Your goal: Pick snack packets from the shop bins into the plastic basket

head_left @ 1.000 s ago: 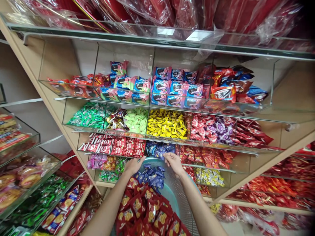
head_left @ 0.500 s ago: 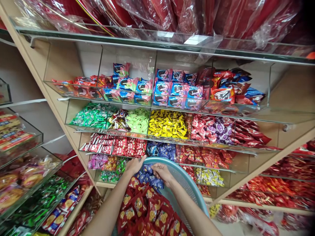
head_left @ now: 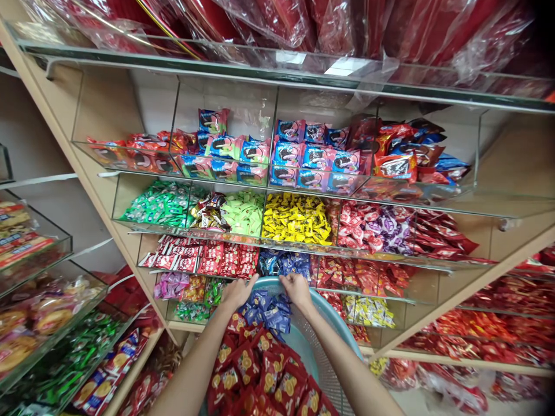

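A teal plastic basket (head_left: 340,319) is at the bottom centre, its far rim up against the shelf bins. Heaped inside are red candy packets with an orange picture (head_left: 260,367). Small dark-blue packets (head_left: 266,312) lie beyond these, near the far rim. My left hand (head_left: 237,290) is closed round the far rim, left of the blue packets. Closed on the same rim a little to the right is my right hand (head_left: 298,290), its thumb side toward the shelf. Both palms and some fingertips are hidden.
Behind the basket rises a wooden shelf with glass-fronted bins, holding yellow candies (head_left: 297,219), green candies (head_left: 160,202), blue packets (head_left: 296,263) and red packets (head_left: 229,259). Glass shelf edges (head_left: 303,248) jut out just above my hands. Side shelves with packaged snacks (head_left: 47,300) flank the left.
My right hand has moved up and slightly right from the blue packets inside the basket to the far rim. My left hand has stayed on the rim.
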The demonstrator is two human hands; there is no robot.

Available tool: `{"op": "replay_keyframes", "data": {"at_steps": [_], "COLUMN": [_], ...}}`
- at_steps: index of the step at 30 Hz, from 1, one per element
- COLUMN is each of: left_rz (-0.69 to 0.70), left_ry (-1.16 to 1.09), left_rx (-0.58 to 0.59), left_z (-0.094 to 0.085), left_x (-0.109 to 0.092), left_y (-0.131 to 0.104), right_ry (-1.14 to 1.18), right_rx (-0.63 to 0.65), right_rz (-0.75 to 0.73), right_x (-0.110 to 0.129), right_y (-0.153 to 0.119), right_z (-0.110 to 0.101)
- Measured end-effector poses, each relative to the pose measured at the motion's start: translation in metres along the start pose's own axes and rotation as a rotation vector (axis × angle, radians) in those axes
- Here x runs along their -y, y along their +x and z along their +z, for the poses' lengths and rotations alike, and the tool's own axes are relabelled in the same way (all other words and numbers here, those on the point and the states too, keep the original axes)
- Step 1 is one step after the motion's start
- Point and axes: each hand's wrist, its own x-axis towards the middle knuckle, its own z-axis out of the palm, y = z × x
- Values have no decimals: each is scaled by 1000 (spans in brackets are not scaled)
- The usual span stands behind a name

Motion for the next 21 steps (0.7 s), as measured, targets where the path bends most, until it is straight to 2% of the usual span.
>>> {"op": "replay_keyframes", "data": {"at_steps": [4, 9, 14, 21], "left_rz": [-6, 5, 0, -5], "left_ry": [1, -4, 23, 18], "left_rx": [1, 6, -10, -14], "left_z": [-2, 1, 4, 5], "left_x": [-2, -1, 1, 2], "left_y": [-2, -1, 2, 3], "right_ry": [-260, -419, -457, -495], "right_rx": [-107, -12, 21, 15], "right_rz": [96, 211, 234, 219], "right_x": [2, 2, 1, 5], "right_y": [31, 59, 64, 60], "right_z": [-6, 6, 15, 11]}}
